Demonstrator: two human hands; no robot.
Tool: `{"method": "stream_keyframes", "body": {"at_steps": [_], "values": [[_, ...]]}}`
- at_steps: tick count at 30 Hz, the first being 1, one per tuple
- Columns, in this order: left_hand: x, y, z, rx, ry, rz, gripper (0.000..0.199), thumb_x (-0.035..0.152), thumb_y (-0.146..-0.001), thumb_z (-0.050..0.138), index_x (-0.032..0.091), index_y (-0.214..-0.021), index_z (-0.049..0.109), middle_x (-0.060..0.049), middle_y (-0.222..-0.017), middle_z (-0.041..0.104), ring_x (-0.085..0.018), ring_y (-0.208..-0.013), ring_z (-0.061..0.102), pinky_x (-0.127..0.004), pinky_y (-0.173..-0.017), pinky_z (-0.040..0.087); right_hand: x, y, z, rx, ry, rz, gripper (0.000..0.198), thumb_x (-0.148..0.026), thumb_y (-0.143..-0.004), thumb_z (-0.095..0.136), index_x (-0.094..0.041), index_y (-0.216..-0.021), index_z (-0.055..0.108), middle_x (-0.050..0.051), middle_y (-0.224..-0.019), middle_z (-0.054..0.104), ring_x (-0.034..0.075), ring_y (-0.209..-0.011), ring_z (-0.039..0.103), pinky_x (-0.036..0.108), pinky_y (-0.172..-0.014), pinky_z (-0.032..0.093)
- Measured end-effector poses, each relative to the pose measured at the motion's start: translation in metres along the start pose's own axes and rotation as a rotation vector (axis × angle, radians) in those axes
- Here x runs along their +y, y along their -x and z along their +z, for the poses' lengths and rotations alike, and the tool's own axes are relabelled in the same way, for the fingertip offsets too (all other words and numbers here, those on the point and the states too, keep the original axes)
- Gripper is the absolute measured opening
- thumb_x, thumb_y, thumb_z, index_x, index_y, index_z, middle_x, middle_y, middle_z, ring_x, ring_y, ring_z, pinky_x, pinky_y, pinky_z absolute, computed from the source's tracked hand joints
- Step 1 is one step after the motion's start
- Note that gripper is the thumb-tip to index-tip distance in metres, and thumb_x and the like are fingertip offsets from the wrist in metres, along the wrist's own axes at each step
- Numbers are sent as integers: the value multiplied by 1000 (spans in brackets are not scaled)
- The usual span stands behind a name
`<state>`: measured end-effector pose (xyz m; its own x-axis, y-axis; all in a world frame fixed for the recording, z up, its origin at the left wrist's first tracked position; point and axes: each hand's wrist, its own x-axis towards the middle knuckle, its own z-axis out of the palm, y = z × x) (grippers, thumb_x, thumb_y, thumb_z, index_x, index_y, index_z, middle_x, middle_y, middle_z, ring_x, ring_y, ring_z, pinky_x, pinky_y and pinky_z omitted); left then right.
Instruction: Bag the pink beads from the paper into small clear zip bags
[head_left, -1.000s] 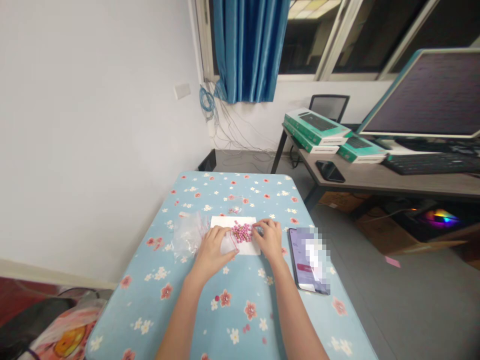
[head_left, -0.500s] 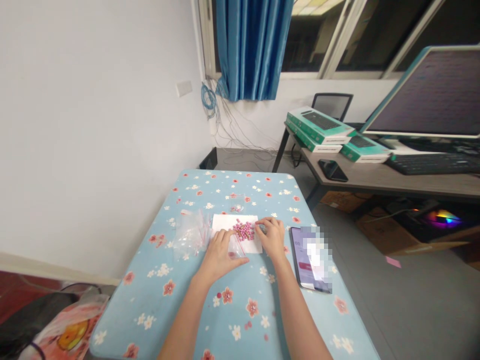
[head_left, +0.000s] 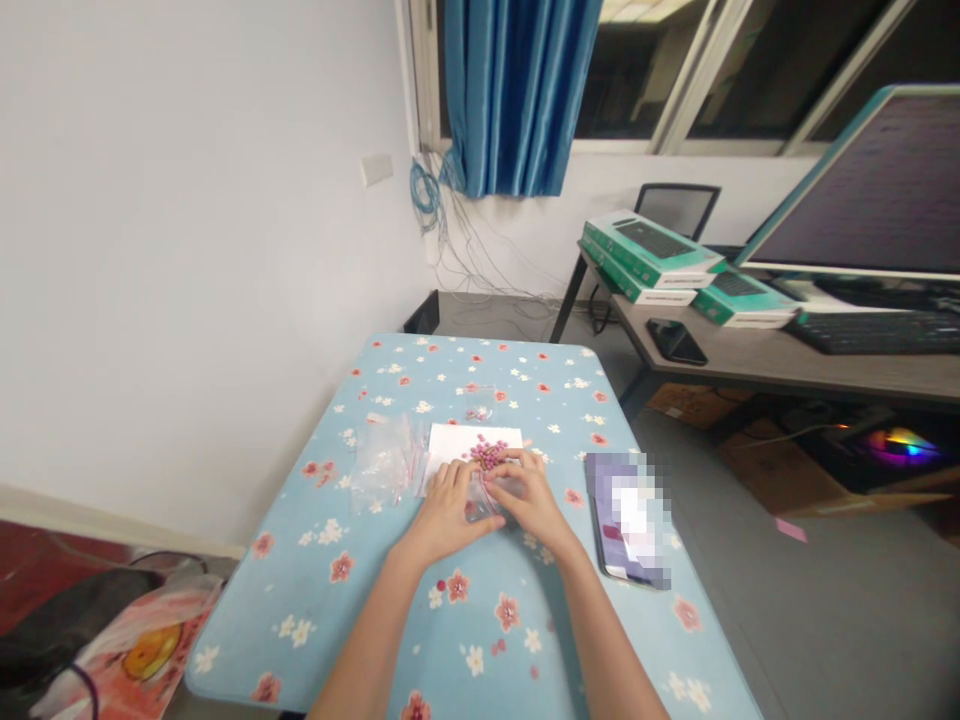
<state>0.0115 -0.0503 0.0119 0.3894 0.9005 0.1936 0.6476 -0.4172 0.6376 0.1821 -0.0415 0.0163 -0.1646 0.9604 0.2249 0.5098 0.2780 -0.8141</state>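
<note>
My left hand [head_left: 444, 512] holds a small clear zip bag [head_left: 477, 506] with a reddish seal line, thumb on the near side and fingers at the far side. My right hand [head_left: 529, 492] reaches over the bag's mouth with its thumb and fingertips drawn together; whatever is between them is too small to make out. Just beyond lies a pile of small pink bead-like pieces [head_left: 489, 452] on a white sheet [head_left: 444, 442]. Left of the sheet is a loose stack of clear zip bags [head_left: 382, 458]. Past the sheet, another small bag [head_left: 480, 405] contains a few pink pieces.
The table [head_left: 390, 640] wears a blue flowered cover. To the right of my arm lies a phone [head_left: 611, 540]. A desk [head_left: 742, 355] at the right carries green keyboard boxes [head_left: 652, 250], a second phone [head_left: 676, 341] and a monitor [head_left: 870, 190]. A white wall [head_left: 187, 250] borders the left.
My right hand has moved left from the right edge of the pile to the mouth of the zip bag. My left hand keeps its hold on the bag. The view has shifted slightly.
</note>
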Motion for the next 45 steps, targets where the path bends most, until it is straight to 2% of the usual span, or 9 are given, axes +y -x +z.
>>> {"method": "stream_keyframes", "body": {"at_steps": [19,23,26,30,35,45], "values": [[-4,-1,4,8,-28,-3,61,46,-70,67,20,-118,41,-8,-110,49,-26,-103,45,-43,-90,37,2,-1,1,-23,43,-64,11,-28,-79,61,-25,-85,69,5,-101,57,23,-105,45,42,-96,32],[-5,-1,6,14,-41,9,61,48,-72,65,20,-120,40,-9,-112,48,-27,-106,44,-43,-91,37,7,-1,-4,65,93,-41,12,-28,-80,59,-24,-85,70,6,-100,57,24,-103,46,42,-94,33],[-5,0,6,9,-77,4,63,50,-73,63,20,-123,38,-9,-114,48,-26,-106,43,-43,-92,37,16,-1,-10,155,232,-16,13,-27,-79,59,-24,-86,70,7,-101,57,25,-102,46,42,-91,34],[-5,0,7,-5,-118,-6,64,51,-74,61,19,-124,37,-9,-116,47,-26,-107,42,-42,-92,36,26,1,-13,192,380,12,12,-28,-79,61,-25,-85,70,6,-102,58,26,-101,45,42,-87,34],[-4,0,6,-14,-135,-11,65,51,-74,61,19,-124,36,-9,-116,47,-26,-108,42,-42,-93,36,24,2,-11,172,439,40,9,-29,-77,63,-26,-81,70,5,-101,58,26,-100,44,39,-82,33],[-5,0,8,-6,-148,-14,67,52,-73,63,20,-125,36,-9,-117,47,-26,-108,42,-42,-93,35,16,2,-13,132,462,60,8,-31,-77,64,-26,-78,70,5,-103,58,27,-102,43,40,-83,33]]}}
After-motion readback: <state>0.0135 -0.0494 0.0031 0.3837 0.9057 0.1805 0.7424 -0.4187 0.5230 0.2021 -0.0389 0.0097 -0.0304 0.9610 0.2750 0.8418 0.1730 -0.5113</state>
